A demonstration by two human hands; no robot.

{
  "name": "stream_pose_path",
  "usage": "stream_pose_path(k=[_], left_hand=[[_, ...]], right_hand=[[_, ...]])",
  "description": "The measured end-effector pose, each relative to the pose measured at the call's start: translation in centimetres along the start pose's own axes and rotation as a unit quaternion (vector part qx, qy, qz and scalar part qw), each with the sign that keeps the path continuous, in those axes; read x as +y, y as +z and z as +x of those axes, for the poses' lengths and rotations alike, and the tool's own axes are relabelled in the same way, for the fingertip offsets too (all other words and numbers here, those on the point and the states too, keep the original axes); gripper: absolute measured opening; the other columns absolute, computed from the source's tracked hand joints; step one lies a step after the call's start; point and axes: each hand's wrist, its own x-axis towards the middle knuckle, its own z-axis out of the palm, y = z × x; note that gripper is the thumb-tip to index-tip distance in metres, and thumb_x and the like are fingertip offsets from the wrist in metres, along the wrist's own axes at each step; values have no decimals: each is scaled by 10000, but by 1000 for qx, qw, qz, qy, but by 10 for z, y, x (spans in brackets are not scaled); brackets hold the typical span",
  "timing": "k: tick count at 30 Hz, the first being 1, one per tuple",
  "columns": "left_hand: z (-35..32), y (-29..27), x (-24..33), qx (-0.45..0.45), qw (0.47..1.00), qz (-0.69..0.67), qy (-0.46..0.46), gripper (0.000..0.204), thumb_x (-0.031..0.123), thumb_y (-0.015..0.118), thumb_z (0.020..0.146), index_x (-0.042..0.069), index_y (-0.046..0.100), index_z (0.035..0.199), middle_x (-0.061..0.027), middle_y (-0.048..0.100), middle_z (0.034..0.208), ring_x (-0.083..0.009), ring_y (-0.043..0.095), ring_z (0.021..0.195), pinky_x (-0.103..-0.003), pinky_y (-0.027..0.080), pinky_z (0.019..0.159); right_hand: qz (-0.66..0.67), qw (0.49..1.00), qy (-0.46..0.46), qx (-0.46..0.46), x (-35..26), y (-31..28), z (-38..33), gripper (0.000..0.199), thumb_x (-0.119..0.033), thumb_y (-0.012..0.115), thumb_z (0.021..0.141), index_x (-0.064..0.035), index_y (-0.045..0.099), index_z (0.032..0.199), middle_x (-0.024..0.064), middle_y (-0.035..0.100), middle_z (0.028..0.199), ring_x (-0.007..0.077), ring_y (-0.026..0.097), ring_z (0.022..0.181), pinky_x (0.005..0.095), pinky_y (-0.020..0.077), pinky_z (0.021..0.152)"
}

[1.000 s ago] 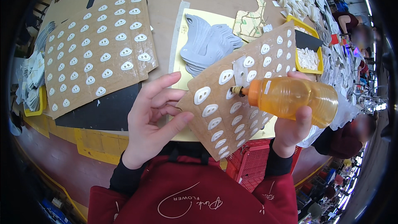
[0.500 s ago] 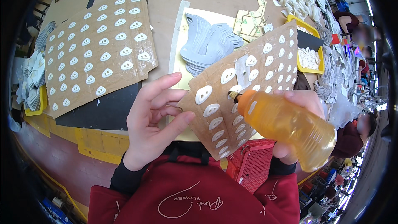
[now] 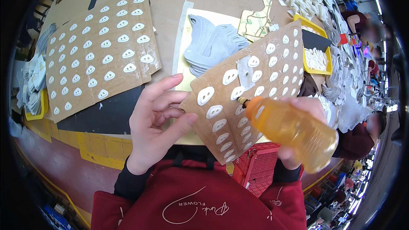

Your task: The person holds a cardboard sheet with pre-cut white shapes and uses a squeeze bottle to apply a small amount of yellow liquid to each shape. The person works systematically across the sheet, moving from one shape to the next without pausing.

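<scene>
My right hand [image 3: 309, 108] is wrapped around a clear squeeze bottle [image 3: 294, 130] of amber liquid, tipped with its dark nozzle toward the left. The nozzle tip is over a brown cardboard sheet [image 3: 228, 96], close to one of the white snout-shaped pieces [image 3: 237, 93] laid out on it in rows. Each piece has two small holes. At the sheet's near left corner my left hand [image 3: 155, 119] holds the edge, its thumb at the front and curled fingers partly hidden at the corner. A translucent strip [image 3: 246, 73] lies among the pieces.
A second cardboard sheet [image 3: 98, 44] with similar white pieces lies on the left, over a black board [image 3: 100, 113]. Grey cut shapes [image 3: 213, 44] are stacked beyond my hands. Yellow trays [image 3: 328, 61] with white pieces stand at right; a red basket [image 3: 260, 166] is below the table edge.
The bottle and my right hand have shifted slightly left and down, so the nozzle is at a different spot among the pieces. The held sheet has moved slightly left. My left hand stays nearly put.
</scene>
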Motion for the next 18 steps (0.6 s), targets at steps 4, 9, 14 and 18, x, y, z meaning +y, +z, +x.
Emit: stream_pose_path(k=[4,9,14,18], left_hand=[[1,-1,2,-2,997,-60,-48,544,-103,589,747,-32,359,1236,-128,548,1046,-118,554,914,-212,485,726],[3,-2,-8,38,985,-117,-120,457,-109,572,753,-65,436,1188,-131,571,1022,-126,570,873,-224,481,752],[-6,-4,-12,39,972,-189,-130,409,-129,572,738,-89,481,1135,-172,562,1060,-158,579,897,-245,486,770],[-10,-4,-12,22,980,-172,-95,401,-128,576,737,-84,491,1126,-169,562,1058,-171,578,919,-252,490,775]], right_hand=[[336,913,144,183,14,1,-10,691,-521,623,720,35,452,1094,148,516,980,263,576,810,329,507,664],[764,626,147,56,35,-24,11,647,-523,472,828,51,365,1105,167,475,981,227,561,853,223,500,602],[342,862,167,334,32,4,-7,642,-510,501,812,32,371,1132,158,504,1022,211,569,859,307,503,684],[251,940,151,174,26,22,-21,755,-596,541,730,17,395,1147,135,491,1083,235,549,949,362,461,808]])
